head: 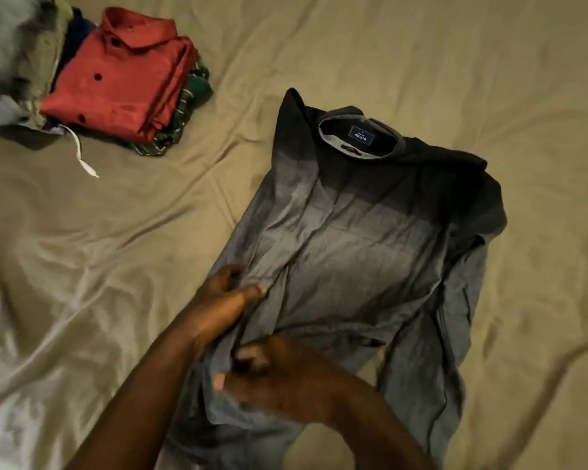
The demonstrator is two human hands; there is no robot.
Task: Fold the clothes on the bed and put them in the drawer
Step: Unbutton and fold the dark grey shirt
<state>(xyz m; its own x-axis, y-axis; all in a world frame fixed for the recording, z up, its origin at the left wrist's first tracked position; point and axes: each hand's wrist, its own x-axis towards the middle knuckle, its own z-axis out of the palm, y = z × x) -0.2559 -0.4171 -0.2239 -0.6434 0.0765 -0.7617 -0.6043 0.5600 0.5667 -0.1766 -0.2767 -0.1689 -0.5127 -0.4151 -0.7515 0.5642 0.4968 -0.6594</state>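
A grey shirt (360, 239), dark at the collar and fading lighter toward the hem, lies spread front-up on the bed with its collar at the far end. One sleeve lies folded along its right side. My left hand (224, 293) pinches the fabric near the shirt's lower left edge. Just below it, my right hand (272, 371) has its fingers curled round a bunched fold near the hem. No drawer is in view.
A tan, wrinkled bedsheet (99, 249) covers the bed. At the far left stands a pile of folded clothes with a red shirt (119, 76) on top, a green striped garment (184, 110) under it, and pale and olive clothes (17, 59) beside it. A white drawstring (82, 154) trails from the pile.
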